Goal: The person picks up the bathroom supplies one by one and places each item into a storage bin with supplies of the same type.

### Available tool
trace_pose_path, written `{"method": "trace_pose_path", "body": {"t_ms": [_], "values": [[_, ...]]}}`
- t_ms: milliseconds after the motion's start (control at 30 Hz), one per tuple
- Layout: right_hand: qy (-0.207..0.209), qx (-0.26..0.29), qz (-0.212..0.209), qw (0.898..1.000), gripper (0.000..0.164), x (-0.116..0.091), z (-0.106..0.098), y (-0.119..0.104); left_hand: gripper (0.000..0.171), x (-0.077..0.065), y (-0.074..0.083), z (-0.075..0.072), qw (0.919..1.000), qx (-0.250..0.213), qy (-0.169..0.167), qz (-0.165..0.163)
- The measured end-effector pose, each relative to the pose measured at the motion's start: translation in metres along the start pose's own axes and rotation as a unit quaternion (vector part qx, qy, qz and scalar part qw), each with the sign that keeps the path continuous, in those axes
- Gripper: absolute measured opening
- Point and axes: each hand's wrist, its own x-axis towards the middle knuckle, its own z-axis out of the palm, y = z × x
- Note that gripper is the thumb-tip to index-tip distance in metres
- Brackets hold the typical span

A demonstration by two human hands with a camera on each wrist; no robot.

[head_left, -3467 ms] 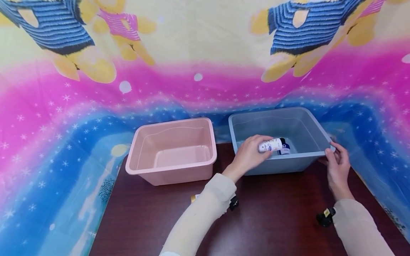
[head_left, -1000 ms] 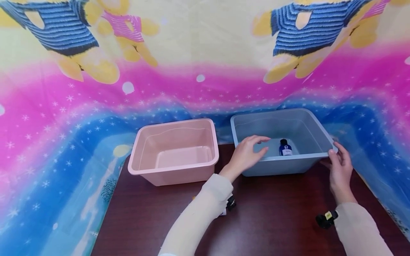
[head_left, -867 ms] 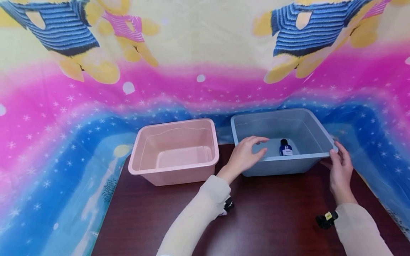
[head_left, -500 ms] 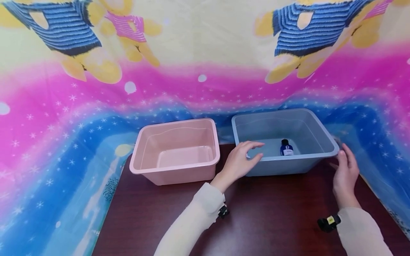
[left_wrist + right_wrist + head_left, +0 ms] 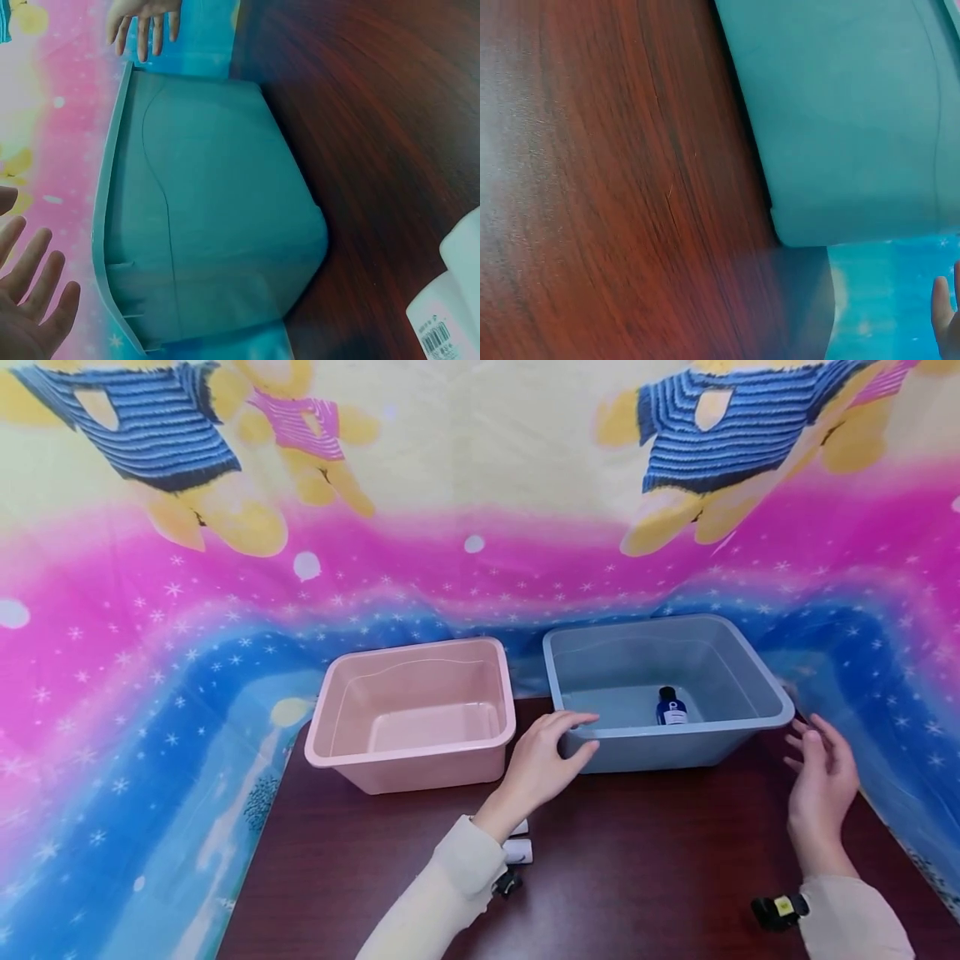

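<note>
My left hand (image 5: 536, 768) holds nothing, thumb and fingers spread apart, just in front of the left corner of the grey-blue bin (image 5: 675, 747). Inside that bin a small dark blue bottle (image 5: 671, 706) with a black cap and white label shows above the front rim. Off the bin's right corner is my right hand (image 5: 825, 785), its fingers parted and nothing in them. In the left wrist view the left hand (image 5: 34, 292) and the right hand (image 5: 146, 26) appear at either end of the bin (image 5: 210, 202).
A pink bin (image 5: 420, 768) stands to the left. Beside my left sleeve lie white containers (image 5: 517, 852), partly hidden by the arm; one shows a barcode in the left wrist view. A patterned cloth (image 5: 480, 560) rises behind the dark wooden table (image 5: 637, 860).
The white bottle my left hand held over the grey-blue bin has left that hand and is out of sight. Both hands have drawn back from the bin; the right has let go of its rim.
</note>
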Motion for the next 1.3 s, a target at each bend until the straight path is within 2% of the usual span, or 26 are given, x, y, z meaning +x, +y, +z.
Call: {"method": "trace_pose_path", "body": {"t_ms": [100, 333, 467, 767, 1033, 1300], "values": [[0.001, 0.003, -0.019, 1.0, 0.034, -0.007, -0.001, -0.001, 0.037, -0.006, -0.001, -0.003, 1.0, 0.003, 0.0, -0.007], [-0.005, 0.082, -0.046, 0.996, 0.032, -0.025, -0.004, 0.005, 0.037, -0.015, -0.005, -0.007, 0.9999, -0.002, 0.007, -0.012], [-0.033, 0.094, -0.054, 0.994, 0.033, -0.035, -0.005, 0.009, 0.037, -0.021, -0.008, -0.011, 0.9996, -0.005, 0.004, -0.028], [-0.084, 0.0, -0.07, 0.994, 0.034, -0.058, 0.0, 0.014, 0.034, -0.032, -0.019, -0.016, 0.9992, 0.003, -0.003, -0.04], [-0.109, -0.065, -0.049, 0.991, 0.035, -0.075, 0.011, 0.012, 0.033, -0.043, -0.027, -0.021, 0.9993, 0.01, 0.002, -0.037], [-0.152, -0.121, -0.043, 0.98, 0.034, -0.09, 0.023, 0.017, 0.033, -0.057, -0.033, -0.027, 0.9994, 0.024, 0.016, -0.017]]}}
